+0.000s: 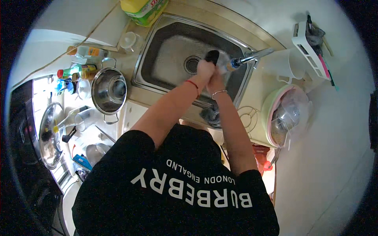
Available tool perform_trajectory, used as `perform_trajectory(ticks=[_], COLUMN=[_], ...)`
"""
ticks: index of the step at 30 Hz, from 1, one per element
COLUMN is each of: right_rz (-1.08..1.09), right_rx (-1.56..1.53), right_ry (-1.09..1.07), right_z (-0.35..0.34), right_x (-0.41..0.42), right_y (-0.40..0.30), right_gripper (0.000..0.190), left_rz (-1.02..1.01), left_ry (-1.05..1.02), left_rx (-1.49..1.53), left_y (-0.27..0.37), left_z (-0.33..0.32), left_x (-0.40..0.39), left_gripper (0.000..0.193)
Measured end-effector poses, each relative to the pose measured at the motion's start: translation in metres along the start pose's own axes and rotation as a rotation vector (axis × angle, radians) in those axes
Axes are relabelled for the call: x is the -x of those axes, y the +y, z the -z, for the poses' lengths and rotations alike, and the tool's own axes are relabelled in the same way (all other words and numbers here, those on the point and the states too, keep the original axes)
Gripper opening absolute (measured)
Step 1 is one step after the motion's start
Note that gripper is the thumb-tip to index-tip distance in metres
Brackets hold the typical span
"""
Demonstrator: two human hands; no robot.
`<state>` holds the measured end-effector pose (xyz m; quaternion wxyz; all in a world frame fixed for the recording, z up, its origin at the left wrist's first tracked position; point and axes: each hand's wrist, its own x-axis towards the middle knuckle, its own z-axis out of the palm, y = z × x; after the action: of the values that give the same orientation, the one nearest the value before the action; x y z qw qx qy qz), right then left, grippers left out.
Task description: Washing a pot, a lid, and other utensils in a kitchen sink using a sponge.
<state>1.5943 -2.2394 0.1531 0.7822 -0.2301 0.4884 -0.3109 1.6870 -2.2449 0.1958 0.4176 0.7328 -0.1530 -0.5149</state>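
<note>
Over the steel sink (169,56), my left hand (205,69) is closed around a small object with a black rounded end (212,56). Its exact kind cannot be told. My right hand (217,79) presses close against the left one, and its fingers are partly hidden. Just past the hands, a clear, blurred patch shows beneath the faucet (246,59); whether it is running water or part of a clear object is uncertain. Left of the hands lies the round drain (192,65). A dark grey cloth (211,115) rests at the sink's front edge.
A two-handled steel pot (100,96), bottles (79,70) and a glass lid (50,135) stand left. A yellow-green jug (143,10) and a clear jar (129,41) sit behind. To the right are a white pitcher (291,65), a wire rack (248,119) and a green basin (268,118).
</note>
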Motion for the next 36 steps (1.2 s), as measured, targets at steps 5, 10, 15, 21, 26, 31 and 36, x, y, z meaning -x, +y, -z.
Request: perform_trajectory(ticks=[5,10,15,21,26,31,36], right_rz=[0.455,0.228,0.306,0.446,0.2,0.12,0.258], right_rx=[1.19,1.063,1.169,1.23,1.02,0.96,1.084], right_ry=[0.088,0.137,0.208,0.237,0.292,0.151,-0.066], right_z=[0.009,0.037,0.057,0.042,0.039,0.001,-0.013], right_x=[0.027,0.029,0.023,0.028,0.022,0.002,-0.011], right_y=[-0.017,-0.026,-0.012,-0.021,-0.033,-0.029,-0.028], right_gripper=[0.021,0.021,0.021,0.027,0.034,0.034,0.028], left_rz=[0.136,-0.066,-0.252,-0.126,-0.001,-0.075,-0.154], left_ry=[0.082,0.019,0.176,0.065,-0.021,0.095,-0.291], left_rx=[-0.074,0.132,0.0,-0.396,-0.037,0.142,-0.056], left_y=[-0.029,-0.057,-0.03,-0.019,0.008,-0.006,-0.027], left_z=[-0.015,-0.036,-0.028,-0.017,-0.016,-0.019,0.006], left_x=[-0.037,-0.04,-0.012,-0.019,0.015,-0.003,0.0], left_gripper=[0.027,0.023,0.019,0.018,0.018,0.025,0.029])
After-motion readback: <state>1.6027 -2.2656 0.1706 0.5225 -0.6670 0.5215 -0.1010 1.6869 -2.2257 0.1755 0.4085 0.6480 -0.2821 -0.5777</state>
